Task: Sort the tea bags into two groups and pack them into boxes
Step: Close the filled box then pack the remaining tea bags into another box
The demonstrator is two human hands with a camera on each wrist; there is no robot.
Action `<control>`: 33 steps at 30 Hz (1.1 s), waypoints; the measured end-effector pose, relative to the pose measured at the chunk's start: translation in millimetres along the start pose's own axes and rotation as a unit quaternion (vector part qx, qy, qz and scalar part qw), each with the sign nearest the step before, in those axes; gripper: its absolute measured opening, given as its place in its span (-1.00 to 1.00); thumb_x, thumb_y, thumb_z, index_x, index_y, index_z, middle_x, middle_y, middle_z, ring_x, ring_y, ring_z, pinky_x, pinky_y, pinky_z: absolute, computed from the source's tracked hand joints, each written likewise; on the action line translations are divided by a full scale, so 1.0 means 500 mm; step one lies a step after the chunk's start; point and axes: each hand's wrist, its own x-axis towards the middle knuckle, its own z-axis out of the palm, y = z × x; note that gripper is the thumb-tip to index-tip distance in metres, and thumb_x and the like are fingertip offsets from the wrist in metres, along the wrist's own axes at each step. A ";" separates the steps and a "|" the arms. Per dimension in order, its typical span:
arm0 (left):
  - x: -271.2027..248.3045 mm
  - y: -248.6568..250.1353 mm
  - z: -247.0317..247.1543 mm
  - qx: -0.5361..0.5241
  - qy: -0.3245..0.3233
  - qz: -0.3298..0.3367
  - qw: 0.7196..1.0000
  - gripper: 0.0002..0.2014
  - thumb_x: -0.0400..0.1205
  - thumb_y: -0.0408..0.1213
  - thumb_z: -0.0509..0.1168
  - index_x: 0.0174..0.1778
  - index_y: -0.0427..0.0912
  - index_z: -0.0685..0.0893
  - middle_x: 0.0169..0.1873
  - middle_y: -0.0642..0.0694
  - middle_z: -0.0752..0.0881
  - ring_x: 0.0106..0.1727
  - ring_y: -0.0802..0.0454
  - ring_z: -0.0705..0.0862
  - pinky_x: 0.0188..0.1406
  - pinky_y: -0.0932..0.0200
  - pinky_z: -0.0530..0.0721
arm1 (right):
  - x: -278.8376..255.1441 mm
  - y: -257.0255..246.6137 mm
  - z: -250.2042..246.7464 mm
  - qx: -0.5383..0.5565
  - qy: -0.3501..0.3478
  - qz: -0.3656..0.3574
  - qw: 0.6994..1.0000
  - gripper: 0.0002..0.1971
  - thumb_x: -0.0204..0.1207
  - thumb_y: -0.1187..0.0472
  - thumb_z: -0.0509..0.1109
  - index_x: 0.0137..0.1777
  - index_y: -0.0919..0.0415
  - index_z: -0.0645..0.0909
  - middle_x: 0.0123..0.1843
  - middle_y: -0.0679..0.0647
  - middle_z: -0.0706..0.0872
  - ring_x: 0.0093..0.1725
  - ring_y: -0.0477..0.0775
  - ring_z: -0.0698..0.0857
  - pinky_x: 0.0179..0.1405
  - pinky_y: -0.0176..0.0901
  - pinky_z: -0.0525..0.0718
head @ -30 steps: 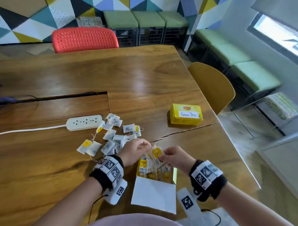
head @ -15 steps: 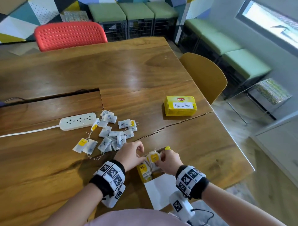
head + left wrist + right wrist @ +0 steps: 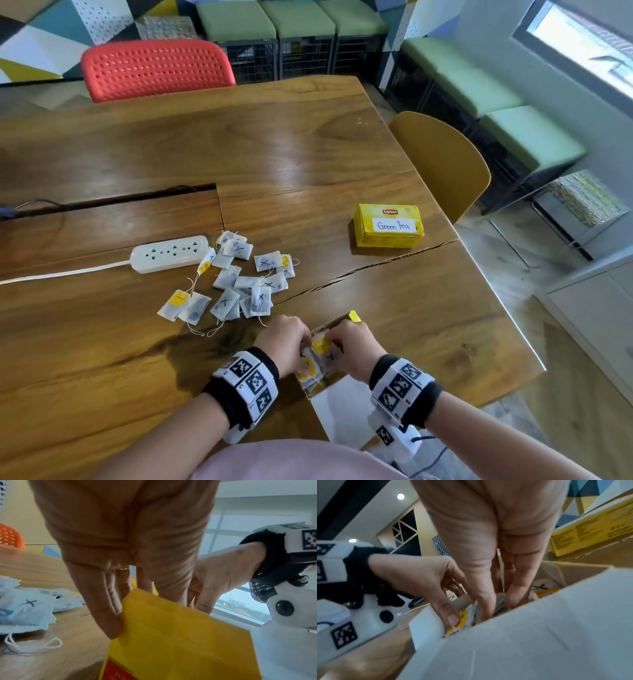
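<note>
Hands first, since they're nearest: both are down inside the open yellow cardboard tea box (image 3: pixel 310 389) at the front edge of the wooden counter (image 3: pixel 137 359). The left hand (image 3: pixel 282 342) has its fingers dipped in at the box's left wall, thumb pressing a yellow paper tag (image 3: pixel 460 619) down against the inside. The right hand (image 3: pixel 349 344) reaches in from the other side, its fingertips (image 3: pixel 485 601) closed on the packed white tea bags (image 3: pixel 320 356), looks like a pinch to squeeze them together so they sit below the rim (my guess is that's why both hands are in there at once, one holding the row back while the other tucks).

The box's white lid flap (image 3: pixel 342 407) hangs open toward the person, out of the way, so packing isn't finished on this one.

Just beyond the hands lies the loose pile of white paper tea bags with pen marks (image 3: pixel 246 284), strings and yellow tags trailing, spread flat so the marks can be read. These probably still need a home.

Left of the pile sits a white power strip (image 3: pixel 169 253) with its cord running off the left side.

Further back and to the right, well apart from everything, is the closed yellow Lipton box labelled "Green Tea" (image 3: pixel 388 226), likely waiting for the second group.
</note>
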 end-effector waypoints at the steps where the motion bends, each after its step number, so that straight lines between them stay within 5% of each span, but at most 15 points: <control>1: 0.000 0.002 0.000 0.010 0.001 0.000 1.000 -0.59 0.36 -0.10 0.61 0.13 -0.02 0.77 0.12 0.03 0.70 0.10 0.08 0.68 0.07 0.15 0.71 | 0.001 -0.003 0.000 -0.014 -0.011 -0.007 1.000 -0.76 0.46 0.15 0.48 0.08 0.24 0.70 0.10 0.11 0.71 0.07 0.09 0.63 0.08 -0.09 0.68; 5: -0.002 0.007 0.000 0.026 0.012 -0.012 1.000 -0.55 0.33 -0.01 0.62 0.11 0.00 0.75 0.11 0.06 0.70 0.08 0.08 0.70 0.03 0.11 0.73 | 0.003 -0.006 -0.010 -0.013 0.003 -0.029 0.999 -0.63 0.36 0.05 0.56 0.16 0.08 0.69 0.12 0.03 0.62 0.04 0.03 0.57 0.03 -0.15 0.67; 8: -0.002 0.000 -0.002 0.010 0.027 -0.013 0.999 -0.59 0.35 0.00 0.60 0.10 0.04 0.74 0.08 0.10 0.72 0.08 0.11 0.69 0.05 0.12 0.72 | 0.003 -0.008 -0.017 -0.032 0.026 -0.055 0.998 -0.77 0.50 0.12 0.41 0.12 0.08 0.76 0.07 0.03 0.55 0.08 0.04 0.55 0.05 -0.19 0.61; 11: -0.004 -0.008 -0.005 -0.003 0.026 0.005 1.000 -0.65 0.40 0.00 0.56 0.08 0.08 0.75 0.06 0.15 0.73 0.06 0.16 0.69 0.03 0.14 0.71 | 0.011 -0.009 -0.013 -0.050 -0.037 -0.073 0.995 -0.81 0.51 0.26 0.36 -0.03 0.21 0.81 -0.08 0.08 0.68 0.00 0.04 0.58 -0.01 -0.23 0.57; 14: -0.001 -0.021 -0.004 -0.042 0.035 0.020 0.998 -0.76 0.47 -0.03 0.49 0.06 0.12 0.77 0.08 0.20 0.72 0.05 0.23 0.68 0.00 0.18 0.71 | 0.016 -0.017 -0.021 -0.071 -0.083 -0.096 0.989 -0.80 0.50 0.24 0.37 0.03 0.18 0.80 -0.01 0.10 0.78 -0.02 0.06 0.64 0.00 -0.19 0.63; 23: -0.044 -0.146 -0.035 -0.268 0.187 -0.111 0.939 -0.87 0.55 -0.22 0.46 -0.08 0.15 0.74 -0.20 0.24 0.72 -0.19 0.37 0.67 -0.21 0.48 0.61 | 0.128 -0.051 -0.126 0.018 -0.032 -0.105 0.994 -0.80 0.54 0.12 0.39 0.11 0.12 0.71 -0.06 -0.01 0.75 -0.07 -0.02 0.70 0.04 -0.22 0.69; 28: -0.109 -0.256 -0.002 -0.220 0.237 -0.210 0.923 -0.82 0.58 -0.22 0.41 -0.04 0.22 0.66 0.01 0.26 0.63 0.04 0.30 0.62 -0.07 0.36 0.51 | 0.234 -0.116 -0.136 -0.027 -0.050 -0.144 0.988 -0.62 0.57 0.11 0.38 0.36 0.16 0.56 0.18 0.03 0.72 0.18 0.06 0.65 0.18 -0.19 0.59; 33: -0.167 -0.308 0.056 -0.219 0.275 -0.244 0.904 -0.68 0.51 -0.37 0.48 0.02 0.14 0.62 0.10 0.10 0.60 0.16 0.08 0.61 0.23 0.16 0.54 | 0.298 -0.165 -0.079 -0.073 -0.098 -0.196 0.973 -0.21 0.39 0.10 0.59 0.58 0.14 0.32 0.53 0.08 0.41 0.50 0.12 0.39 0.46 -0.04 0.41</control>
